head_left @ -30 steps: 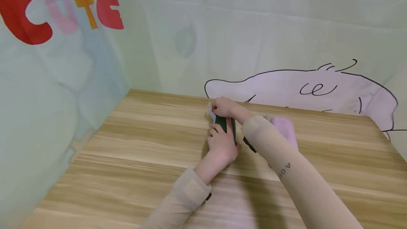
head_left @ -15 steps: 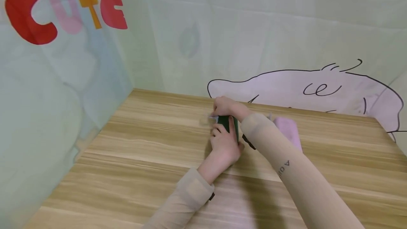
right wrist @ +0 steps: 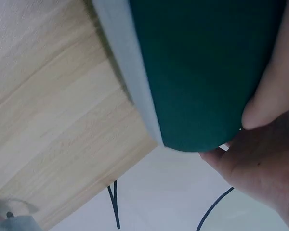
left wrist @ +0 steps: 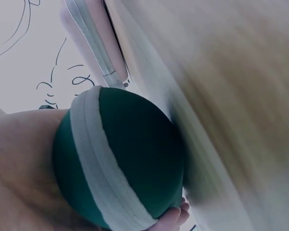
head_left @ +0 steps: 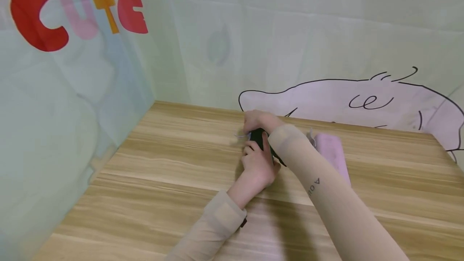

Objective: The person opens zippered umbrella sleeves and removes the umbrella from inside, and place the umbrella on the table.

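A dark green case (head_left: pixel 256 137) with a pale grey zip band lies on the wooden table. My left hand (head_left: pixel 257 166) holds it from the near side, index finger stretched along its top. Bent over its far end is my right hand (head_left: pixel 255 121), fingers curled down at the edge; their tips are hidden in the head view. A thin pale strip (head_left: pixel 241 135) sticks out left beneath them. The left wrist view shows the case's rounded green end (left wrist: pixel 139 149) crossed by the grey band (left wrist: pixel 103 163); in the right wrist view, the green side (right wrist: pixel 197 72) is close.
A pink case (head_left: pixel 331 152) with a grey edge lies on the table (head_left: pixel 163 152) to the right of my hands, partly behind my right forearm. Behind the table hangs a pale cloth backdrop (head_left: pixel 203 51) with a line drawing and coloured letters.
The pale strip stood up beside my right hand and now lies low, pointing left. My right wrist and forearm have shifted left over the case. My left hand keeps its hold.
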### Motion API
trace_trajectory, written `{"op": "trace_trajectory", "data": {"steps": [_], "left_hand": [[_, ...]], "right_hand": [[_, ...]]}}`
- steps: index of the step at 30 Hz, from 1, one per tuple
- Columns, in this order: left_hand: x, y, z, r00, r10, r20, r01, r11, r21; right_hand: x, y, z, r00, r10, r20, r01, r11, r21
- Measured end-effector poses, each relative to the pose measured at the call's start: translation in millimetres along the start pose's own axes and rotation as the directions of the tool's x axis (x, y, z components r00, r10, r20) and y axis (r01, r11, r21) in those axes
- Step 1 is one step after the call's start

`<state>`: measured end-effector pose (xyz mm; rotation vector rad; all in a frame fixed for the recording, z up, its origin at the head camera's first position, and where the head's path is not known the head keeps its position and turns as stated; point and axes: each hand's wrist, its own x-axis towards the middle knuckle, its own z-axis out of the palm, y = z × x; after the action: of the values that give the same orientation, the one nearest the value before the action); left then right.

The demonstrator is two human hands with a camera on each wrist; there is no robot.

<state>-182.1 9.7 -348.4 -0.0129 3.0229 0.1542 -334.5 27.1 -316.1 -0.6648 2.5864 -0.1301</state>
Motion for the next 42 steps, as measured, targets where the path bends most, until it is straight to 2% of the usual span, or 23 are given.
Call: {"op": "trace_trajectory", "data": {"steps": [3,6,11,18,27,33,42], "left_hand": [[0.3,1.0,-0.7,1.000,-0.002,-0.004,0.002,0.999,0.033],[1.2,1.4,-0.6,1.000,-0.002,-0.001,0.002,0.998,0.061],[1.3,0.8,0.7,1.000,0.012,-0.009,-0.011,0.999,0.046],[-1.0,1.1,0.3,0.999,0.035,-0.016,-0.034,0.999,0.043],[-0.8,0.2,-1.4,1.000,0.024,-0.002,-0.023,0.999,0.038],[-1.1,-0.5,-1.9,1.000,0.016,0.004,-0.017,0.999,0.051],[1.0,2.2,-0.5,1.000,0.003,0.022,-0.004,1.000,0.009]], "right_hand": [[0.0,-3.0,-1.0,1.000,-0.025,-0.008,0.024,0.999,-0.024],[-1.4,-5.7,-1.5,0.998,-0.061,-0.028,0.058,0.994,-0.089],[-6.0,-4.7,0.2,0.993,-0.096,-0.071,0.083,0.983,-0.162],[-8.4,3.9,4.3,0.983,-0.126,-0.133,0.106,0.983,-0.150],[-9.8,3.8,6.2,0.969,-0.152,-0.194,0.111,0.971,-0.211],[-11.5,1.1,7.5,0.968,-0.141,-0.210,0.095,0.973,-0.212],[-12.3,9.0,10.6,0.959,-0.108,-0.260,0.064,0.983,-0.173]]}}
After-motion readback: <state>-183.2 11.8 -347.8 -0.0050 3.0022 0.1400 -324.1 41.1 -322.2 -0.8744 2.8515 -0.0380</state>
